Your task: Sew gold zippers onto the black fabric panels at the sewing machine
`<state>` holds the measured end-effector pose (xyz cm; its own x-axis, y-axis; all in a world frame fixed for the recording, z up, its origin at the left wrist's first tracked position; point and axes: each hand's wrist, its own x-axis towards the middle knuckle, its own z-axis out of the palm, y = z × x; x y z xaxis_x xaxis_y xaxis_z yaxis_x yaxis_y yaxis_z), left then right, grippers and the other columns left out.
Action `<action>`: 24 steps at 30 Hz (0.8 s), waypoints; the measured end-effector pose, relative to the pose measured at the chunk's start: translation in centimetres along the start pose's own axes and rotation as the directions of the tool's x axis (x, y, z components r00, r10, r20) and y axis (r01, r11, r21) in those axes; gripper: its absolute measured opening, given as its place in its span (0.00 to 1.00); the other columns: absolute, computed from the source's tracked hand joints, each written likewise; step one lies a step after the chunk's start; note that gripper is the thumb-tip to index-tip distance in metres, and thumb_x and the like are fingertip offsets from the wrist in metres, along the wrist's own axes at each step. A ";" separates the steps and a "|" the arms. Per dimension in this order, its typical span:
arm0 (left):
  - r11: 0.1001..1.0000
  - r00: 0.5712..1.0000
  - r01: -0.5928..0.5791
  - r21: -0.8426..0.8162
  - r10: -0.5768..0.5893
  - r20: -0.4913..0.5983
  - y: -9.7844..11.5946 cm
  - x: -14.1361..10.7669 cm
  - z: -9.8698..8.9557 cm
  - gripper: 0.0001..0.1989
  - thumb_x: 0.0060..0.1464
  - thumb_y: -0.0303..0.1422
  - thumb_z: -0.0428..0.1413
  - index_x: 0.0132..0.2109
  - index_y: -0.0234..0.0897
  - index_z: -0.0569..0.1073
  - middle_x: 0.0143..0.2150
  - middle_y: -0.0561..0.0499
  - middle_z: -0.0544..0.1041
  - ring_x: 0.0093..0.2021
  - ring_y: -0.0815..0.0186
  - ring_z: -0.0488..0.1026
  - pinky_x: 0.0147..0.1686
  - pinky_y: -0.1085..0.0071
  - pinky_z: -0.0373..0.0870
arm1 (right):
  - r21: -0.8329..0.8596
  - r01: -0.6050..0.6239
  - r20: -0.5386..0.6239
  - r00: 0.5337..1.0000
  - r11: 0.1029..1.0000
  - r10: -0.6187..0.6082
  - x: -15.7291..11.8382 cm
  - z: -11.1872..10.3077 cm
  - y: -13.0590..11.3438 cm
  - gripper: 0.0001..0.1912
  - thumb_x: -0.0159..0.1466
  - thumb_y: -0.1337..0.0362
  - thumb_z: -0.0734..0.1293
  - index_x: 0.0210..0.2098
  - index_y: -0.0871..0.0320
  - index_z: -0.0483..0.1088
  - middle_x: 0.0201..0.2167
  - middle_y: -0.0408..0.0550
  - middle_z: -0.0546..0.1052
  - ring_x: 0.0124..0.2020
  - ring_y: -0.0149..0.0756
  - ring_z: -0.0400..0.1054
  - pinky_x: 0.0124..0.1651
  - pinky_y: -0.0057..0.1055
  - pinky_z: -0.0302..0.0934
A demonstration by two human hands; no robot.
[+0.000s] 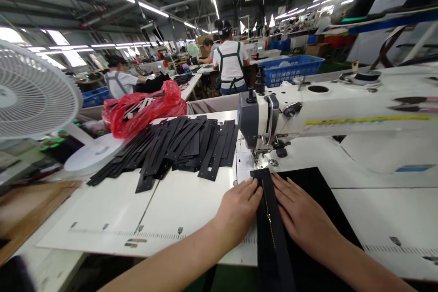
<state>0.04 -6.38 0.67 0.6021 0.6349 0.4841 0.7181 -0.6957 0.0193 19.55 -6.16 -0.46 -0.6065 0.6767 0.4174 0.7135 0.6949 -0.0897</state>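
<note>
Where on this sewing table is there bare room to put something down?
Bare white table lies left of the left hand, in front of the pile of black strips. More lies right of the black fabric, under the sewing machine arm. It is crowded round the needle, where both hands, the right hand too, press the fabric.

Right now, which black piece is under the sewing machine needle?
The long black zipper strip between the left hand and right hand. The other black strips lie piled, untouched, beside the red bag.
</note>
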 end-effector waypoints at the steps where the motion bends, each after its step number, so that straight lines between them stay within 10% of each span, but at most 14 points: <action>1: 1.000 1.000 -0.004 -0.001 0.004 0.004 -0.1 0.2 0.0 0.14 0.58 0.23 0.48 0.49 0.27 0.71 0.50 0.38 0.74 0.49 0.57 0.72 0.50 0.62 0.71 | -0.004 0.004 -0.007 1.000 1.000 -0.004 0.0 0.0 0.0 0.25 0.62 0.71 0.55 0.60 0.64 0.57 0.58 0.58 0.62 0.59 0.42 0.56 0.58 0.46 0.56; 24: 1.000 0.999 -0.022 -0.022 0.023 0.033 -1.4 -0.2 1.0 0.16 0.59 0.22 0.45 0.54 0.28 0.65 0.54 0.36 0.69 0.55 0.56 0.66 0.48 0.60 0.72 | 0.147 -0.147 0.045 0.989 0.978 0.142 0.4 -0.2 -0.8 0.27 0.63 0.68 0.57 0.61 0.54 0.55 0.60 0.54 0.61 0.60 0.44 0.53 0.60 0.46 0.49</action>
<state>-0.78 -5.17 -0.31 0.6295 0.6299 0.4549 0.6968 -0.7167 0.0281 18.82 -6.49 -0.07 -0.5144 0.7788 0.3590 0.7358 0.6158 -0.2817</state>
